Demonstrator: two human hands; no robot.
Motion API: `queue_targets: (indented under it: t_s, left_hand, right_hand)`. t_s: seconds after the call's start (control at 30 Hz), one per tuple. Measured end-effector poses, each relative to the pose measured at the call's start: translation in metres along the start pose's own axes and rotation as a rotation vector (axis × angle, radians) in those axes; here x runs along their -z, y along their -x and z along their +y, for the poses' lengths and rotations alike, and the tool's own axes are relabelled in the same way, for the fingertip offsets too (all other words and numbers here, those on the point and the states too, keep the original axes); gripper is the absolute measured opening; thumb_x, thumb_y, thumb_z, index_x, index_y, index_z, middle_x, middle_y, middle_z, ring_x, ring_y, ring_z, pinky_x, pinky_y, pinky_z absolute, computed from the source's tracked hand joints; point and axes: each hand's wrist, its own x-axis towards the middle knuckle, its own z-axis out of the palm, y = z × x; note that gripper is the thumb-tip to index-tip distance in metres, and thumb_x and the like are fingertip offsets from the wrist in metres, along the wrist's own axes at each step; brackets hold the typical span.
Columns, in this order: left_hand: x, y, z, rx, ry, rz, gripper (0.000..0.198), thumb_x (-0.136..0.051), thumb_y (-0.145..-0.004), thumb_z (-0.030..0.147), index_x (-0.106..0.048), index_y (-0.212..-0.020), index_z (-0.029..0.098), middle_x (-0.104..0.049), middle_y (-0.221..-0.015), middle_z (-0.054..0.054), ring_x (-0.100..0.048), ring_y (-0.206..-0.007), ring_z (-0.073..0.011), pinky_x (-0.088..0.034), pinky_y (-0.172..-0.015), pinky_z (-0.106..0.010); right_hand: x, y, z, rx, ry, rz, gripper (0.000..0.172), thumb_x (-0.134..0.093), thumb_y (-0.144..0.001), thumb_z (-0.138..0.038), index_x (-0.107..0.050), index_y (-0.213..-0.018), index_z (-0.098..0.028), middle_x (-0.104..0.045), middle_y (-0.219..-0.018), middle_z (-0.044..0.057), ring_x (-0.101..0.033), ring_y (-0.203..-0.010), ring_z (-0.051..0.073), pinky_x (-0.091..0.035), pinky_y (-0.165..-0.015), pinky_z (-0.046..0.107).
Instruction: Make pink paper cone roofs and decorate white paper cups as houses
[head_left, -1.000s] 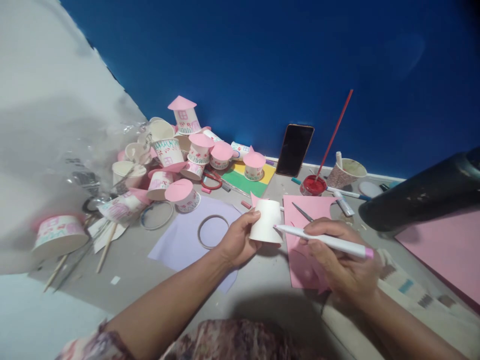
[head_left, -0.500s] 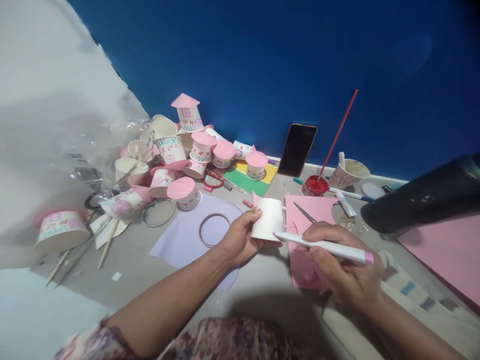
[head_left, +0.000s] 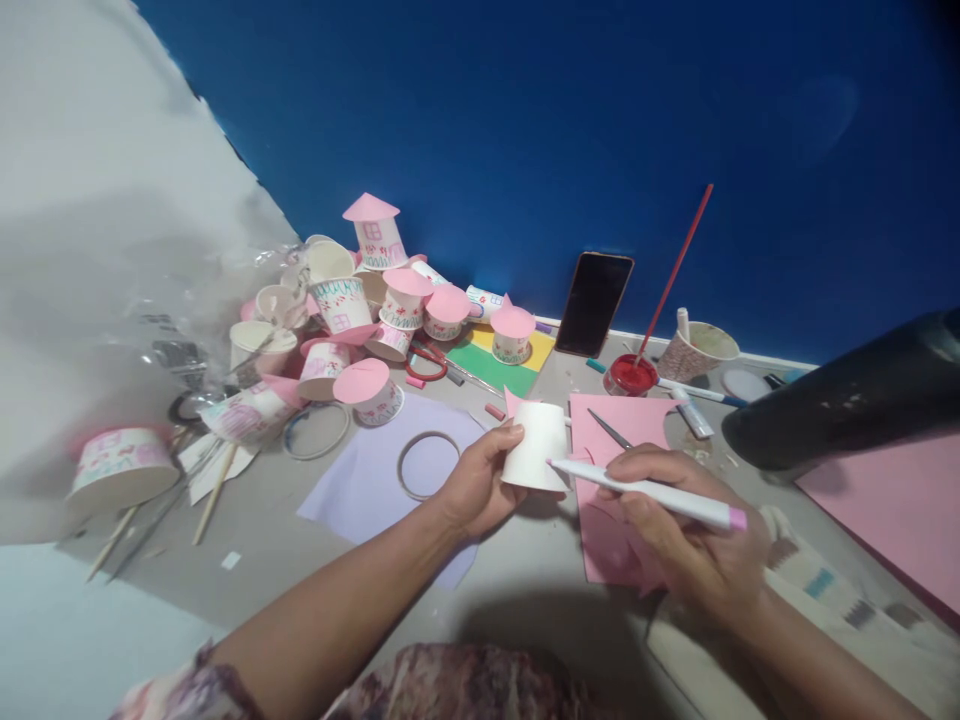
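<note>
A plain white paper cup (head_left: 538, 445) is gripped upside down in my left hand (head_left: 480, 475), thumb on its near side. My right hand (head_left: 686, 530) holds a white marker (head_left: 660, 497) with a pink end, its tip at the lower right of the cup wall. No drawn mark can be made out on the cup. Scissors (head_left: 609, 430), partly hidden by my right hand, lie on a pink paper sheet (head_left: 630, 555) just beyond it. To the left a roll of tape (head_left: 405, 480) rests on a lilac paper sheet (head_left: 352, 480).
Several decorated cups with pink paper tops (head_left: 364, 390) are piled at the left. A phone (head_left: 595, 305) leans against the blue wall. A red paint jar (head_left: 630, 376) holds a thin stick. At the right lies a dark cylinder (head_left: 847, 400), with a patterned cloth (head_left: 810, 600) nearby.
The marker tip has shifted slightly up and to the right on the cup. Both hands keep their grips, and the surrounding objects stay in place.
</note>
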Motion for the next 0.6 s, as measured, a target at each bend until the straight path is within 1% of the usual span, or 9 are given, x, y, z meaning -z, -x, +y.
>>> queue_targets:
  t_s: [0.1,0.2,0.3,0.4,0.47,0.53,0.6]
  left_hand:
    - [-0.0005,0.0,-0.0001,-0.006,-0.003,-0.005,0.047,-0.078,-0.072,0.03,-0.068,-0.114,0.01,-0.074,-0.091,-0.01,-0.068,-0.077,-0.0241,-0.062,-0.066,-0.038]
    - [-0.0004,-0.0002,0.0003,-0.01,-0.008,-0.031,0.043,-0.077,-0.074,0.031,-0.069,-0.11,0.009,-0.075,-0.091,-0.011,-0.069,-0.08,-0.0251,-0.062,-0.067,-0.039]
    - [0.0002,-0.0001,0.0004,-0.009,-0.001,-0.035,0.044,-0.076,-0.074,0.031,-0.07,-0.111,0.008,-0.075,-0.091,-0.012,-0.069,-0.079,-0.0247,-0.062,-0.067,-0.038]
    - [0.0008,0.0001,-0.0001,-0.01,0.009,-0.023,0.044,-0.077,-0.074,0.03,-0.069,-0.112,0.008,-0.076,-0.09,-0.011,-0.069,-0.077,-0.0235,-0.06,-0.068,-0.036]
    - [0.0013,0.0001,-0.0006,-0.012,0.003,-0.042,0.043,-0.075,-0.076,0.03,-0.069,-0.113,0.008,-0.076,-0.093,-0.013,-0.07,-0.079,-0.0247,-0.06,-0.07,-0.037]
    - [0.0018,-0.0001,-0.0013,-0.008,0.0,-0.06,0.043,-0.074,-0.077,0.03,-0.069,-0.114,0.009,-0.077,-0.095,-0.013,-0.07,-0.08,-0.0256,-0.06,-0.071,-0.038]
    - [0.0024,-0.0003,-0.0017,-0.005,0.011,-0.055,0.043,-0.075,-0.076,0.029,-0.069,-0.114,0.01,-0.077,-0.095,-0.012,-0.07,-0.08,-0.0244,-0.059,-0.071,-0.036]
  right_hand:
    - [0.0011,-0.0006,0.0015,0.005,0.036,0.014,0.015,-0.064,-0.093,-0.015,-0.069,-0.105,-0.022,-0.076,-0.09,0.004,-0.073,-0.077,0.018,-0.058,-0.069,0.026]
    - [0.003,0.0004,0.0024,0.027,0.016,0.015,0.016,-0.063,-0.094,-0.014,-0.068,-0.107,-0.022,-0.076,-0.087,0.002,-0.073,-0.077,0.017,-0.058,-0.071,0.025]
    - [0.0045,0.002,0.0022,0.046,-0.033,-0.024,0.016,-0.061,-0.095,-0.015,-0.067,-0.108,-0.022,-0.074,-0.083,0.002,-0.072,-0.076,0.017,-0.056,-0.067,0.026]
    - [0.0042,0.002,0.002,0.054,-0.042,-0.064,0.015,-0.06,-0.095,-0.016,-0.067,-0.107,-0.022,-0.073,-0.084,0.002,-0.071,-0.072,0.017,-0.055,-0.064,0.026]
    - [0.0032,0.0008,0.0019,0.062,-0.013,-0.048,0.016,-0.061,-0.094,-0.015,-0.068,-0.106,-0.022,-0.074,-0.085,0.002,-0.072,-0.073,0.017,-0.056,-0.065,0.026]
    - [0.0023,-0.0009,0.0017,0.066,0.028,-0.005,0.015,-0.062,-0.094,-0.014,-0.068,-0.106,-0.021,-0.075,-0.086,0.003,-0.073,-0.075,0.017,-0.057,-0.068,0.025]
    - [0.0022,-0.0018,0.0013,0.059,0.061,0.027,0.015,-0.063,-0.094,-0.014,-0.068,-0.105,-0.021,-0.075,-0.087,0.002,-0.073,-0.075,0.016,-0.058,-0.069,0.024]
